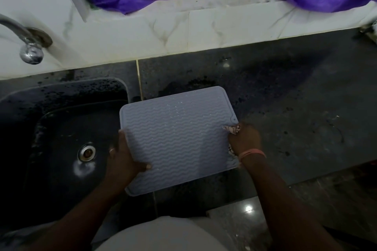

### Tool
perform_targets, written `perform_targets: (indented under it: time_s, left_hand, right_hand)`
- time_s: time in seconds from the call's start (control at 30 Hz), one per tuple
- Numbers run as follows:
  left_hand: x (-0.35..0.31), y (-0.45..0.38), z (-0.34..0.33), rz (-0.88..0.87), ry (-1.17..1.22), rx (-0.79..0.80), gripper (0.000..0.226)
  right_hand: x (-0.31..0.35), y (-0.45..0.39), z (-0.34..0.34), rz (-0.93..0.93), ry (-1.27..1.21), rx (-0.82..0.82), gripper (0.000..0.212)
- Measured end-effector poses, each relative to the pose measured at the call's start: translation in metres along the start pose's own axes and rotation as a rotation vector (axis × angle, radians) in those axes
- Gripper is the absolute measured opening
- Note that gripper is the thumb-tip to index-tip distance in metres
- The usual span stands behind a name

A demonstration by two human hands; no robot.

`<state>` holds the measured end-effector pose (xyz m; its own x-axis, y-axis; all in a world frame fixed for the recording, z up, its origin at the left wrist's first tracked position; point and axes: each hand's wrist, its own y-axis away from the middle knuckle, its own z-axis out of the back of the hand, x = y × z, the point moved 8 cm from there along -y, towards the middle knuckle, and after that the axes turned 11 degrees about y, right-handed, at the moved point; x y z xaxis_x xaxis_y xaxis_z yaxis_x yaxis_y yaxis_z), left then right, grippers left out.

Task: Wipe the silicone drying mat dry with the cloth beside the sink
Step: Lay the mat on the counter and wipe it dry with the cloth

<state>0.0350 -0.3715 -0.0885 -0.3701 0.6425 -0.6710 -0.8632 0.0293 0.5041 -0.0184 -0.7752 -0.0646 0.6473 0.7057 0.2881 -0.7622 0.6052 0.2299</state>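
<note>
While the left hand grips the near-left edge of the grey mat, thumb on top, the right hand has its fingers curled around a patterned cloth at the mat's right edge, over the dark counter, beside the sink.

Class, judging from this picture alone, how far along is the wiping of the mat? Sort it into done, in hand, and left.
Done: the cloth is picked up, bunched in the right hand at the mat's right edge. In hand: the left hand grips the left edge, thumb on top, steadying the mat where it partly overhangs the sink. Left: nearly all the wiping, since droplets still glint across the ridges.
</note>
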Motion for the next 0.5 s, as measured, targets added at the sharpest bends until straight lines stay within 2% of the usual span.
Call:
perform_targets:
  time_s: [0.03, 0.1, 0.13, 0.2, 0.27, 0.5]
  left_hand:
    - [0.009, -0.001, -0.001, 0.061, 0.248, 0.020, 0.134]
    - [0.023, -0.002, -0.011, 0.173, 0.778, 0.082, 0.089]
    - [0.027, -0.002, -0.015, 0.256, 0.931, 0.103, 0.062]
    - [0.038, -0.002, -0.015, 0.367, 0.996, 0.094, 0.030]
    - [0.048, -0.007, -0.013, 0.387, 0.998, 0.093, 0.024]
    - [0.049, -0.002, -0.010, 0.350, 1.023, 0.157, 0.035]
  right_hand:
    - [0.000, -0.001, -0.001, -0.023, -0.010, -0.008, 0.020]
    - [0.001, -0.001, -0.004, -0.050, 0.016, -0.004, 0.019]
    - [0.004, -0.001, -0.005, -0.049, 0.033, -0.006, 0.018]
    - [0.013, 0.003, -0.005, -0.025, 0.041, -0.026, 0.016]
    - [0.023, 0.008, -0.006, 0.015, 0.036, -0.047, 0.014]
    - [0.094, 0.063, -0.029, 0.122, 0.119, 0.028, 0.016]
